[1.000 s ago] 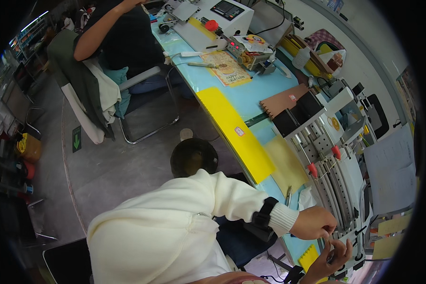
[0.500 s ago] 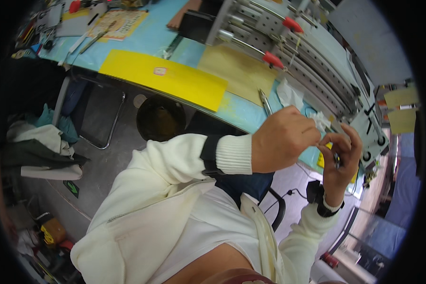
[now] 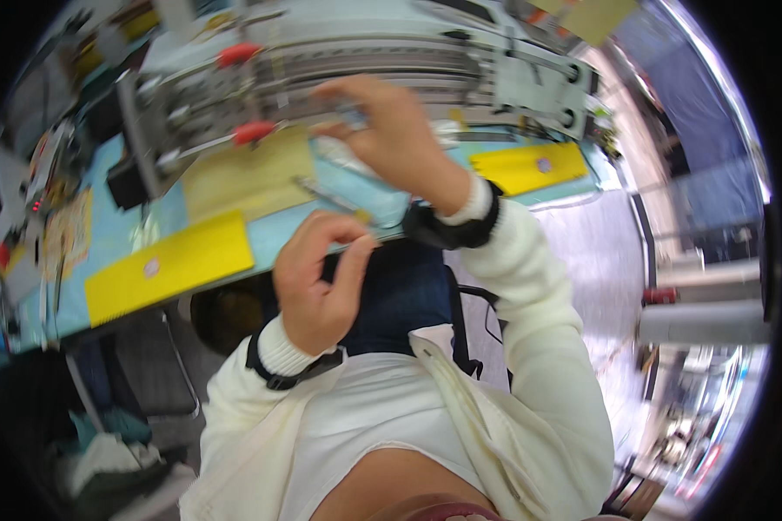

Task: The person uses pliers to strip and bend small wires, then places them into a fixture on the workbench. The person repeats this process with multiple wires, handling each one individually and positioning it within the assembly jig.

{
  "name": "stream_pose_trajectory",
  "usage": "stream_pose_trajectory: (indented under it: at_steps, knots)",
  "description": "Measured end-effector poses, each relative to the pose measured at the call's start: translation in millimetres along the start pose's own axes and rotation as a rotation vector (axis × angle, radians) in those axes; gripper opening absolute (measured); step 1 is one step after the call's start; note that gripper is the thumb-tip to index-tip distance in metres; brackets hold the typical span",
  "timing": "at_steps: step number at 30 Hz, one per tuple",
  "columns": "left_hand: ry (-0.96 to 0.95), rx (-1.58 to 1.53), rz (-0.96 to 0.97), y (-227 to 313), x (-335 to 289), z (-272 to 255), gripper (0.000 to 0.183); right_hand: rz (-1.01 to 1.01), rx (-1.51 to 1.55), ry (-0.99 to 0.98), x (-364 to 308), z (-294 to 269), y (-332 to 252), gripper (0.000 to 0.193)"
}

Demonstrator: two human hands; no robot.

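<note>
My left hand [image 3: 315,282] is in front of the table's near edge, fingers curled and thumb and forefinger tips close together in a pinch. Anything between them is too small to make out. Farther out, my right hand [image 3: 397,143] reaches over the table before a metal machine [image 3: 356,78] with rails and red-tipped rods. Its thumb and fingers are apart and blurred; a faint bluish spot between them is unclear. A slim silver pen-like tool [image 3: 328,196] lies beyond my left hand. Crumpled white tissue [image 3: 343,156] lies partly behind my right hand.
Yellow sheets lie at the left [image 3: 169,267] and right [image 3: 530,168] of the light-blue table cover [image 3: 278,227]. A tan sheet [image 3: 248,178] lies before the machine. A dark bin [image 3: 226,319] stands under the table, and a black chair frame [image 3: 465,326] is beside my legs.
The view has swung to the right, bringing the machine to the upper middle. My hands were close together at the table's right part; now they are apart, the right one farther out.
</note>
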State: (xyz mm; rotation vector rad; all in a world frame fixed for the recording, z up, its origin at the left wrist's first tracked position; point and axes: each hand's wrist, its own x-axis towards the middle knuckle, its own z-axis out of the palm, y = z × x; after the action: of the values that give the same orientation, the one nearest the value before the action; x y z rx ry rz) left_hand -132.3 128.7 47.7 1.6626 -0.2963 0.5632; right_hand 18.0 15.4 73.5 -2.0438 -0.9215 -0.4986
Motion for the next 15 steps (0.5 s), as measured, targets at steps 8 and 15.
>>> stream_pose_trajectory:
  at_steps: [8, 15]
  knots:
    - [0.098, -0.166, -0.054, 5, -9, 1, 0.01, 0.099, -0.268, -0.218, 4, 16, -17, 0.011]
    - [0.234, -0.161, -0.254, -3, -24, -30, 0.009, -0.114, -0.233, -0.146, 2, 35, -11, 0.021]
